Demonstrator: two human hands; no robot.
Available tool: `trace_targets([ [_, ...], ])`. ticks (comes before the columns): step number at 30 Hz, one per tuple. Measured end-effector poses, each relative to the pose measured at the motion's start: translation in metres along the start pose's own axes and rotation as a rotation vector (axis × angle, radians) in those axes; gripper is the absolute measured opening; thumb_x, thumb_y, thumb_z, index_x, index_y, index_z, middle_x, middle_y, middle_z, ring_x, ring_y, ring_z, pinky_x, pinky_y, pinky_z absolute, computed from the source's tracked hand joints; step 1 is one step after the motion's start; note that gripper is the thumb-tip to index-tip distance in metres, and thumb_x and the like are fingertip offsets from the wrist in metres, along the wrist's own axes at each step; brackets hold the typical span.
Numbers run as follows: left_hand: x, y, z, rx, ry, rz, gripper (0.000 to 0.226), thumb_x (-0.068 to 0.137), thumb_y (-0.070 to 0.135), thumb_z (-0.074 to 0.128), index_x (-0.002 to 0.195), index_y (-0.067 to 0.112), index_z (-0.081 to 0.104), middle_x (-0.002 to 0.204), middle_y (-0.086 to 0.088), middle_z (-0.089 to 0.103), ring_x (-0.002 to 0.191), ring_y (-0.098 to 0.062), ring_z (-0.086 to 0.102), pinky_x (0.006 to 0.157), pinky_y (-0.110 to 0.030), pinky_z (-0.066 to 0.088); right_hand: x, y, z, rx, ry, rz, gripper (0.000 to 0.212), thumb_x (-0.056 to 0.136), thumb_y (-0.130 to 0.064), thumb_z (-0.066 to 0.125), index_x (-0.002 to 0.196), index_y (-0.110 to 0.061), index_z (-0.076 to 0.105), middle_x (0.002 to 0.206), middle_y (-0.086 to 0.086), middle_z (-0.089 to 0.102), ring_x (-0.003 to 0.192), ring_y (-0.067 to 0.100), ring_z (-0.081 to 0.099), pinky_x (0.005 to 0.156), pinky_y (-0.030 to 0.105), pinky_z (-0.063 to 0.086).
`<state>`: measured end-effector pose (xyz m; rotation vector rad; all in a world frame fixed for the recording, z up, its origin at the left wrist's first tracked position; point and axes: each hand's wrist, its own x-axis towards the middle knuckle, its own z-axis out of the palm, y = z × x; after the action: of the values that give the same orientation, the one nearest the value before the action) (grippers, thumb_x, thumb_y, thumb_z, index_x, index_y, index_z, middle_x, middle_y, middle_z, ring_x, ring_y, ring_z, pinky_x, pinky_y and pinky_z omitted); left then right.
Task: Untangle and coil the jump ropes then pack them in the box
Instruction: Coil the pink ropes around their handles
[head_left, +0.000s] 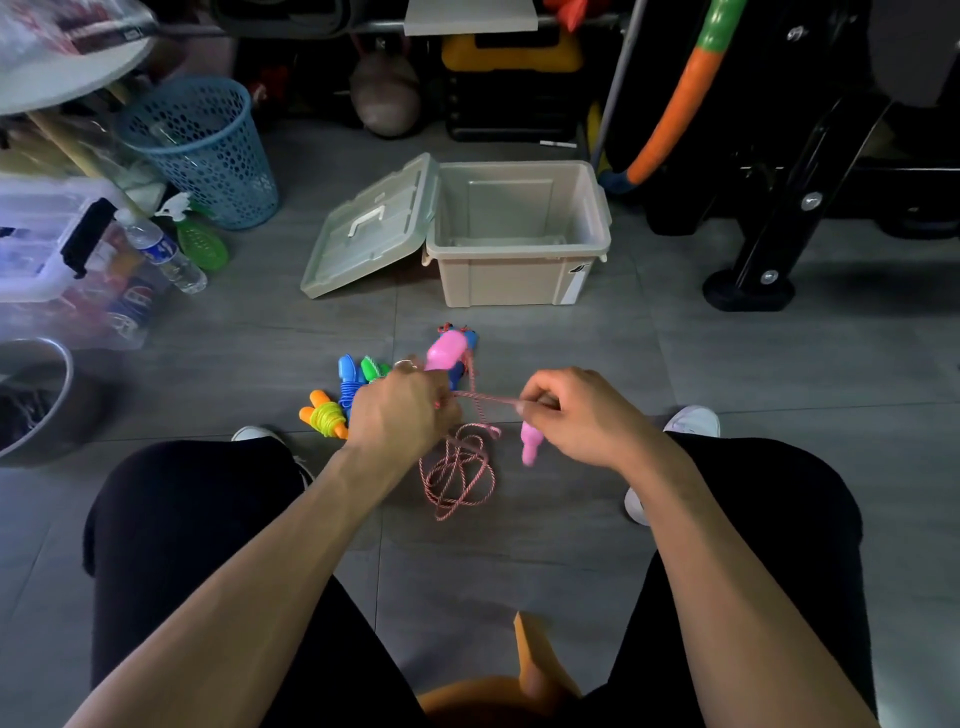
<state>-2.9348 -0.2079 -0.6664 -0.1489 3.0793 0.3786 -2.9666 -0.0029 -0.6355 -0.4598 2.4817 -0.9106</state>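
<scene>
A pink-and-white jump rope (457, 475) hangs in loose loops above the grey floor between my knees. My left hand (402, 410) grips one end of it, with a pink handle (445, 351) sticking up past the fingers. My right hand (576, 415) pinches the same rope pulled taut between the hands, and a second pink handle (531, 442) dangles below it. Coiled ropes lie on the floor by my left hand: one yellow with orange handles (324, 415), one blue (347, 375), one green (371, 368). The beige box (519, 280) stands open farther ahead, nothing inside it.
The box lid (369, 234) leans open to the left. A blue mesh basket (205, 150), a water bottle (163, 252) and a clear storage bin (52, 249) crowd the left. Black equipment legs (763, 249) stand at right. My white shoes (693, 421) flank the ropes.
</scene>
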Motion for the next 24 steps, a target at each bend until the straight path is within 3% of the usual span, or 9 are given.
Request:
trace_targets([
  [4,0.008,-0.020,-0.001,0.038,-0.129,-0.206,0.019,0.083,0.028,0.057,0.099,0.019,0.055,0.069,0.001,0.047,0.067,-0.028,0.054,0.062,-0.032,0.041,0.000,0.008,-0.004,0.020,0.082,0.005,0.022,0.092,-0.024,0.061,0.070,-0.021,0.059,0.074,-0.026,0.058,0.047,0.011,0.045,0.051,0.027,0.037],
  [6,0.007,-0.017,-0.004,-0.153,-0.136,-0.133,0.018,0.080,0.034,0.062,0.097,0.028,0.064,0.080,0.002,0.056,0.076,-0.024,0.059,0.065,-0.029,0.042,0.002,0.009,-0.007,0.050,0.107,-0.014,0.022,0.092,-0.023,0.061,0.071,-0.019,0.059,0.093,-0.027,0.066,0.049,0.003,0.048,0.050,0.027,0.038],
  [8,0.002,-0.006,-0.009,-0.363,-0.116,0.015,0.035,0.074,0.044,0.070,0.107,0.032,0.069,0.099,0.000,0.064,0.088,-0.020,0.060,0.073,-0.028,0.046,0.004,0.007,-0.007,0.048,0.142,-0.033,0.021,0.092,-0.026,0.062,0.072,-0.023,0.059,0.075,-0.016,0.068,0.061,-0.005,0.056,0.053,0.026,0.041],
  [10,-0.003,0.008,-0.009,-0.405,-0.126,0.138,0.050,0.072,0.054,0.067,0.117,0.032,0.068,0.108,-0.002,0.065,0.096,-0.021,0.060,0.083,-0.034,0.049,0.006,0.004,-0.007,0.038,0.142,-0.036,0.019,0.092,-0.030,0.063,0.073,-0.028,0.059,0.058,-0.014,0.058,0.057,-0.002,0.057,0.052,0.020,0.038],
  [13,-0.005,0.021,-0.004,-0.420,-0.091,0.208,0.028,0.085,0.038,0.066,0.110,0.027,0.072,0.105,-0.005,0.064,0.093,-0.028,0.061,0.080,-0.042,0.050,0.009,0.003,-0.001,0.021,0.121,-0.043,0.017,0.091,-0.028,0.063,0.074,-0.026,0.061,0.057,-0.011,0.060,0.055,0.005,0.056,0.049,0.017,0.037],
  [17,-0.002,0.014,-0.002,-0.338,-0.098,0.123,0.017,0.088,0.028,0.059,0.099,0.024,0.073,0.101,-0.006,0.062,0.090,-0.030,0.060,0.075,-0.040,0.050,0.010,0.007,0.006,-0.015,0.077,-0.024,0.017,0.090,-0.028,0.064,0.074,-0.026,0.060,0.059,-0.012,0.057,0.053,0.003,0.050,0.049,0.016,0.037],
  [19,0.001,0.008,0.000,-0.169,-0.119,0.018,0.018,0.087,0.030,0.057,0.096,0.023,0.071,0.100,-0.005,0.061,0.089,-0.029,0.060,0.068,-0.034,0.047,0.009,0.009,0.007,-0.042,0.057,-0.005,0.017,0.091,-0.029,0.063,0.074,-0.027,0.059,0.061,-0.012,0.057,0.057,0.006,0.053,0.047,0.015,0.035],
  [22,0.005,-0.003,0.005,0.066,-0.214,-0.197,0.023,0.091,0.027,0.050,0.104,0.019,0.067,0.105,-0.007,0.065,0.094,-0.029,0.063,0.068,-0.031,0.040,0.006,0.012,0.010,0.032,-0.042,0.061,0.016,0.093,-0.031,0.058,0.080,-0.024,0.060,0.067,-0.007,0.059,0.052,0.010,0.065,0.050,0.026,0.043],
  [24,0.004,-0.006,0.005,0.108,-0.280,-0.248,0.023,0.092,0.026,0.050,0.109,0.017,0.062,0.107,-0.007,0.065,0.097,-0.030,0.063,0.070,-0.032,0.041,0.005,0.012,0.016,-0.004,-0.062,0.044,0.016,0.094,-0.030,0.059,0.078,-0.025,0.059,0.067,-0.010,0.058,0.050,0.003,0.060,0.050,0.023,0.043],
])
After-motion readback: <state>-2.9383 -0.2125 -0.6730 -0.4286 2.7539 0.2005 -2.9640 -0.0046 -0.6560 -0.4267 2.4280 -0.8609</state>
